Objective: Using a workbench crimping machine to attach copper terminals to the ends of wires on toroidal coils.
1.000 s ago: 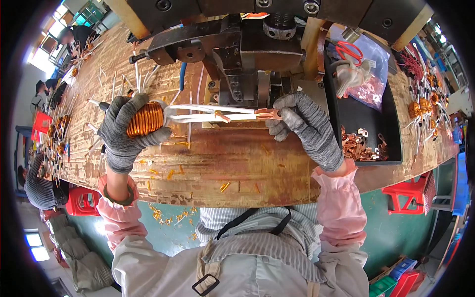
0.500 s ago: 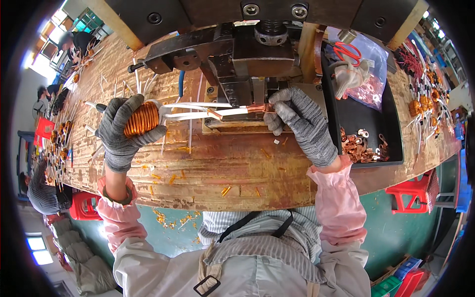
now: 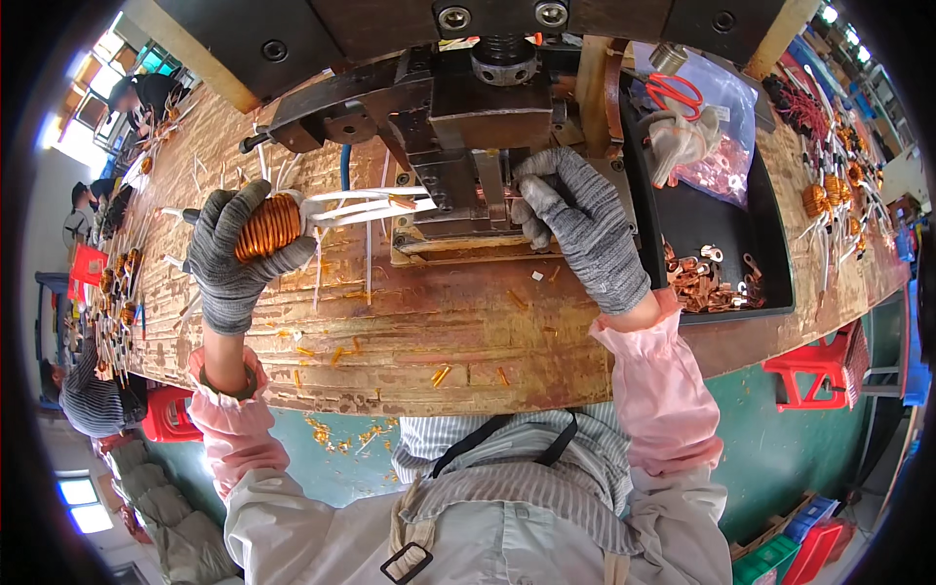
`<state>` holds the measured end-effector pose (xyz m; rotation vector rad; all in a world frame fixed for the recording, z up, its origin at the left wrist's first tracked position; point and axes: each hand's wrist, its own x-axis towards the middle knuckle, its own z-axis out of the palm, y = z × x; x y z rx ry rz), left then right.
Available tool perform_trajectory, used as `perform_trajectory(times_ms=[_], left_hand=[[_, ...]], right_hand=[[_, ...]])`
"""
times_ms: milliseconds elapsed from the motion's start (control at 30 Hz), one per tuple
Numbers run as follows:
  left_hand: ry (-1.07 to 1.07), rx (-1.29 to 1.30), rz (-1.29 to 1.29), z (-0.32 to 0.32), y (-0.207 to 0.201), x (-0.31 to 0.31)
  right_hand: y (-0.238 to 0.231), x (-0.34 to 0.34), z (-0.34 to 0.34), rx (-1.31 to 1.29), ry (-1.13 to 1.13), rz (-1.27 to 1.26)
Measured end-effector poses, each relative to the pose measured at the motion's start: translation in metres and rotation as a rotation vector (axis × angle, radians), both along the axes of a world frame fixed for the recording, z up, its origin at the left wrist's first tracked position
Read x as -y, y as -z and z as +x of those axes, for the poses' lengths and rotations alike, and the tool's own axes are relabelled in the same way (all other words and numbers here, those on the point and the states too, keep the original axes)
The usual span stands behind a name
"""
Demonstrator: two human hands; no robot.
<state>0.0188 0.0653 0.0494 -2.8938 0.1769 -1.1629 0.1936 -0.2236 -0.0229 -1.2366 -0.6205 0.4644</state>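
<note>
My left hand (image 3: pixel 234 253), in a grey knit glove, is wrapped round a copper wire coil (image 3: pixel 270 227). White-sleeved leads (image 3: pixel 375 207) run from the coil rightward into the dark metal press (image 3: pixel 487 107). A short amber piece sits on one lead. My right hand (image 3: pixel 577 219), gloved alike, is closed at the right side of the press jaws. Its fingertips pinch the end of a copper terminal lug (image 3: pixel 495 203), most of which the jaws and fingers hide.
A black tray (image 3: pixel 717 314) on the right holds loose copper lugs (image 3: pixel 704 278), a plastic bag (image 3: pixel 726 146) and red-handled scissors (image 3: pixel 673 96). Amber scraps (image 3: pixel 441 375) dot the wooden bench (image 3: pixel 419 336). More coils (image 3: pixel 829 195) lie far right and left. A red stool (image 3: pixel 814 370) stands beyond the bench.
The leads and lug have gone back between the press jaws, so their right ends are now hidden. Both hands have shifted slightly, the right one up and inward. The whole view has moved a little.
</note>
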Motion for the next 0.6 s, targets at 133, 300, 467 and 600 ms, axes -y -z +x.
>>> perform_trajectory(times_ms=[133,300,467,600], left_hand=[[-0.020,-0.009,0.001,-0.0005,0.0009,-0.0013],[-0.009,-0.004,-0.003,-0.0007,0.0021,-0.0027],[-0.002,-0.004,-0.013,-0.0001,0.0038,-0.0041],[0.001,-0.009,-0.050,-0.0008,0.0054,-0.0061]], right_hand=[[-0.0017,-0.0020,-0.0011,0.021,0.029,-0.025],[-0.0034,-0.0007,-0.0037,0.016,0.054,-0.055],[0.0016,-0.0008,-0.0014,0.009,0.034,-0.012],[0.0020,-0.0004,-0.0004,0.022,0.033,-0.024]])
